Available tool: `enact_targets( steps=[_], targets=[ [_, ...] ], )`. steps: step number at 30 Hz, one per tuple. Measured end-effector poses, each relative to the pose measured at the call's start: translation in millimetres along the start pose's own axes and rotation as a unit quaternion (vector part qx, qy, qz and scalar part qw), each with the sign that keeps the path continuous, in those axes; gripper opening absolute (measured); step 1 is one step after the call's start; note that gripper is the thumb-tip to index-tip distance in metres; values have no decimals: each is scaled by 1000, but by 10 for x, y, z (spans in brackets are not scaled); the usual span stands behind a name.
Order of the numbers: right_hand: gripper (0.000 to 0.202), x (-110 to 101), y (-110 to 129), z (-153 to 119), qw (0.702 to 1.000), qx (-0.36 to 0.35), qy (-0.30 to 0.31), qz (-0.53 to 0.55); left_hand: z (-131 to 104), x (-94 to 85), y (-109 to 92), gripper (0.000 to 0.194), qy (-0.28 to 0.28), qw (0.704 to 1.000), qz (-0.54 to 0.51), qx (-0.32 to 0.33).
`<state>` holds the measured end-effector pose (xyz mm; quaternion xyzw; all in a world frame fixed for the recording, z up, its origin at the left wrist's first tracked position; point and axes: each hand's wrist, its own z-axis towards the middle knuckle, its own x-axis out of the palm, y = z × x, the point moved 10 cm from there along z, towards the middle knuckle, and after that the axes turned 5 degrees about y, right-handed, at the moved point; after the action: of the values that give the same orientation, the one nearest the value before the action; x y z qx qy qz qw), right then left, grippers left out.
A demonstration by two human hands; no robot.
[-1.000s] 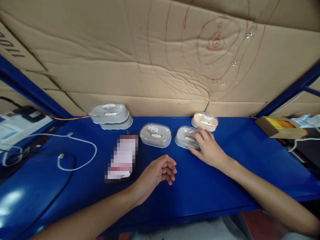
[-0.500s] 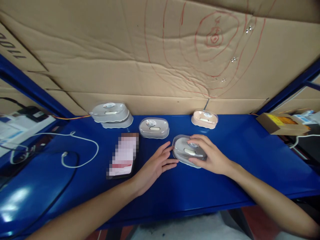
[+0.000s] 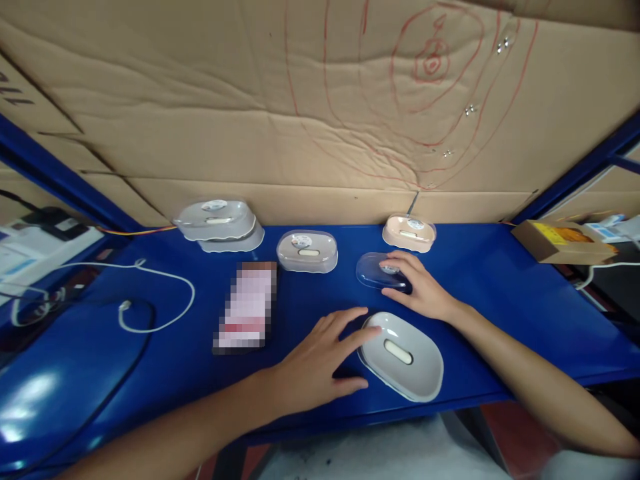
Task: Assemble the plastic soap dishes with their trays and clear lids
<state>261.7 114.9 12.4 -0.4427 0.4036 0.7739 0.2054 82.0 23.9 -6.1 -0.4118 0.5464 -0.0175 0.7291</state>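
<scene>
My right hand grips a clear oval plastic lid, thumb on the near side and fingers over its labelled top. The lid is low over or on the blue table; I cannot tell which. Nearer to me lies an uncovered grey oval dish, like a soap dish, with a cream oblong piece in its middle. My left hand is at the dish's left side with fingers spread. One fingertip reaches over the rim, and whether it touches is unclear.
Behind stand a lidded grey dish, two stacked grey ones and a lidded pink dish. A phone lies left of my hands. Cables run along the table's left; a cardboard box sits at the right edge.
The lid has come off the grey dish and is in my right hand, farther back. The uncovered dish is now nearer to me, and my left hand has shifted forward and right beside it.
</scene>
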Motion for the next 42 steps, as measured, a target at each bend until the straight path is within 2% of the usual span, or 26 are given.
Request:
enact_targets(
  steps=[2,5,9,12,15,19,22,34,38,42],
  targets=[
    [53,91,-48,6,999,6,30,-30,-5,29,-49,69,10,999,40,27],
    [53,112,-19,-5,996,12,55,-64,-15,-37,-42,48,-23,997,73,24],
    [49,6,342,-70,995,-59,74,-15,-23,-150,23,41,-77,993,94,-6],
    [73,123,657,-179,981,-111,154,33,-11,-168,116,48,-88,993,71,-32],
    [86,260,768,-248,976,-106,187,27,6,-159,181,65,-83,995,45,-44],
    [76,335,756,-250,974,-104,192,59,15,-197,195,90,-89,995,22,-44],
    [68,300,733,-226,973,-105,188,81,16,-221,212,102,-93,994,-1,-51],
    [53,270,749,-212,975,-109,186,59,-25,-217,277,113,-102,992,-25,-77],
    [51,200,683,-191,978,-112,164,69,-16,-182,246,124,-91,994,-8,-62],
    [47,74,537,-147,982,-105,134,80,-27,-183,251,127,-97,992,-2,-80]
  ],
)
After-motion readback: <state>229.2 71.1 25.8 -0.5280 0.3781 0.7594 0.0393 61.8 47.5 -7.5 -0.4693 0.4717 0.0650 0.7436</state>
